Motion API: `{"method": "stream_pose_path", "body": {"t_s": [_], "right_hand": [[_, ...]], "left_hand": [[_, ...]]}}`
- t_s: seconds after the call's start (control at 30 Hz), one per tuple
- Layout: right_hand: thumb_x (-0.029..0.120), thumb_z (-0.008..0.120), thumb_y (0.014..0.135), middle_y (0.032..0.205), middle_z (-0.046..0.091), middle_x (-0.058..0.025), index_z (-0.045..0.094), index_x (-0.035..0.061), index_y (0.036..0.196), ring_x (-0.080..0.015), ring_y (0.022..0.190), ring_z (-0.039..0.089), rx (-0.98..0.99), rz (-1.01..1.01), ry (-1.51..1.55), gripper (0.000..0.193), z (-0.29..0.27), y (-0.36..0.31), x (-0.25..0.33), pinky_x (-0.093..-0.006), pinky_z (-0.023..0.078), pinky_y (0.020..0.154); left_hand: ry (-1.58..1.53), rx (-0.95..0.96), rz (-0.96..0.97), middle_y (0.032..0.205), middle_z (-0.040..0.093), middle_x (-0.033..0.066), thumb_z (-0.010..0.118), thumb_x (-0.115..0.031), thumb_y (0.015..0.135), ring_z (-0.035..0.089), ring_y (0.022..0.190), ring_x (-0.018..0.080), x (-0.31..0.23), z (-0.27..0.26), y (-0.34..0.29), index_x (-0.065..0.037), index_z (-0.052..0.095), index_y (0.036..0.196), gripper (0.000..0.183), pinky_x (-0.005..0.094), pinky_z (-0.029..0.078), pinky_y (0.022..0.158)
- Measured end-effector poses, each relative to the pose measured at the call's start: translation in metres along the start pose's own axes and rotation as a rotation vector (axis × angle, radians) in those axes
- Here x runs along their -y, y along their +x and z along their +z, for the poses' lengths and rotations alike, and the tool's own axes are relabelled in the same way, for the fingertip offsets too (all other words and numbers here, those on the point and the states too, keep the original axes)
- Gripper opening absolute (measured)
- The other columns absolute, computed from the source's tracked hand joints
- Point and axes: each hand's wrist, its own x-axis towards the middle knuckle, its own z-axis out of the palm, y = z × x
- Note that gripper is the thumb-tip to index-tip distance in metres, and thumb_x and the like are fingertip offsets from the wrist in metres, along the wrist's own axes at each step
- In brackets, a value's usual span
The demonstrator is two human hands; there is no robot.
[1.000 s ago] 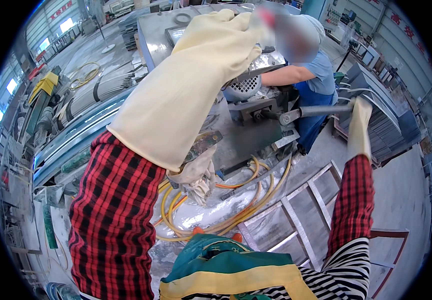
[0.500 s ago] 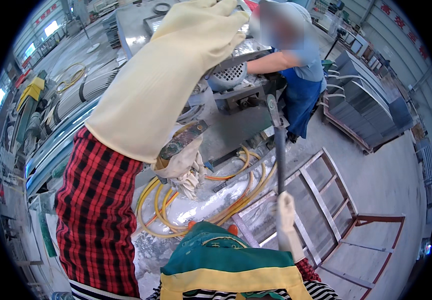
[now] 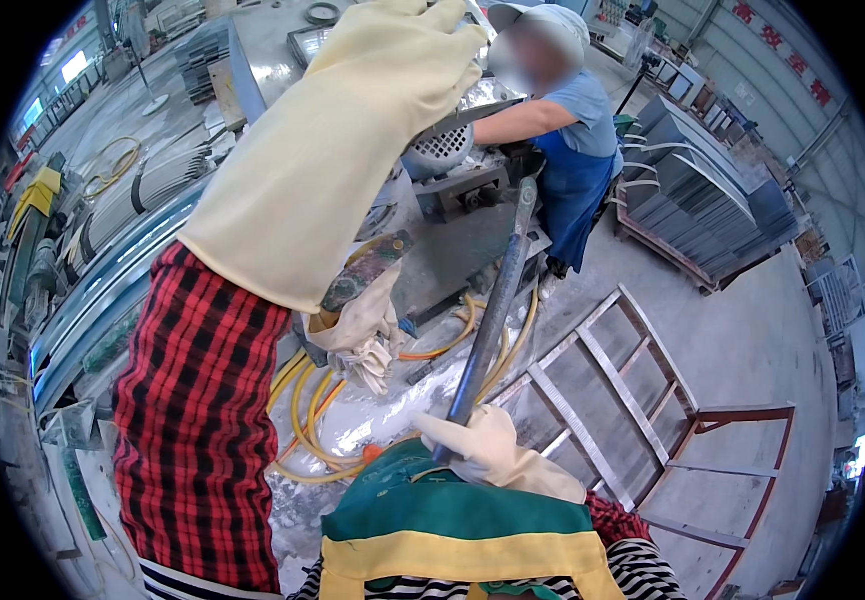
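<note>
My left hand [image 3: 413, 65], in a long cream rubber glove, reaches over the steel-topped machine [image 3: 263, 65]. Its fingers are stretched out, slightly bent and apart; the palm side is hidden. A red and black checked sleeve covers that arm. Low in front of my body, my right hand [image 3: 493, 447], also gloved, is closed round the lower end of a long grey metal lever [image 3: 493, 310]. The lever slants up and away to a joint on the machine, beside a perforated round cover [image 3: 441, 148]. Pale cloth gloves [image 3: 368, 345] hang at the machine's near side.
A co-worker in a blue apron [image 3: 565, 190] stands across the machine, one arm reaching onto it. Yellow hoses [image 3: 303, 425] coil on the wet floor. A metal frame [image 3: 613, 370] lies at the right, with stacked grey slabs [image 3: 698, 190] on a pallet behind it.
My right hand has moved left, swinging the lever's lower end toward the middle of my body. My left hand stays nearly in place. The view has shifted slightly.
</note>
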Motion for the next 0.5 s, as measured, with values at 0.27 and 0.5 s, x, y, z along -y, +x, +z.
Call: {"method": "stream_pose_path", "body": {"t_s": [0.27,0.5], "right_hand": [[0.022,0.063,0.068,0.073,0.056,-0.0017,0.071,0.0067,0.121,-0.0182,0.062,0.057,-0.104,-0.542,-0.423,0.056,-0.080,0.087,0.045,-0.0305,0.042,0.047],[0.016,0.066,0.072,0.079,0.058,-0.0113,0.064,0.0029,0.107,-0.0287,0.067,0.063,-0.388,-0.679,-0.453,0.037,-0.168,0.208,0.071,-0.0384,0.053,0.060]], "left_hand": [[0.007,0.001,-0.022,0.111,0.067,0.0076,0.061,-0.027,0.090,0.062,0.105,0.0253,0.002,0.007,-0.007,-0.010,0.068,0.106,0.024,0.0377,0.050,0.090],[-0.087,-0.100,0.076,0.123,0.063,0.0082,0.063,-0.024,0.091,0.060,0.110,0.0279,0.008,0.004,0.004,-0.009,0.063,0.119,0.031,0.0382,0.052,0.091]]}}
